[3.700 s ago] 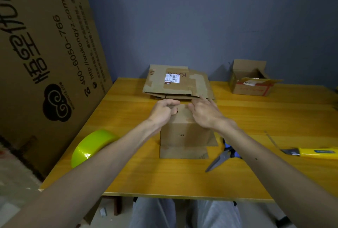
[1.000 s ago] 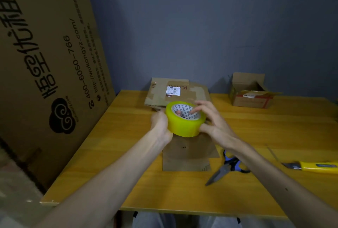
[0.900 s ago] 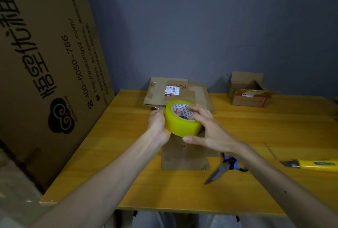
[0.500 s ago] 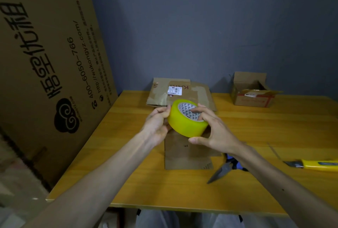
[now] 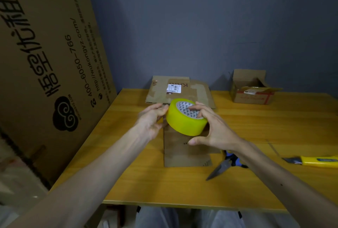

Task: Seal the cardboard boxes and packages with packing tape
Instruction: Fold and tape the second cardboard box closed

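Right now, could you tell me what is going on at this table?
A person holds a roll of yellow packing tape in both hands, above a small cardboard box on the wooden table. The right hand grips it, fingers over the core and thumb beneath; the left hand pinches its left edge with the fingertips. I see no strip pulled out yet. Scissors and a yellow utility knife lie untouched to the right.

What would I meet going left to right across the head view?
From left: leaning printed cardboard sheet → left hand → yellow tape roll → right hand → small open box → yellow utility knife. The scissors are left out: they overlap the right hand.
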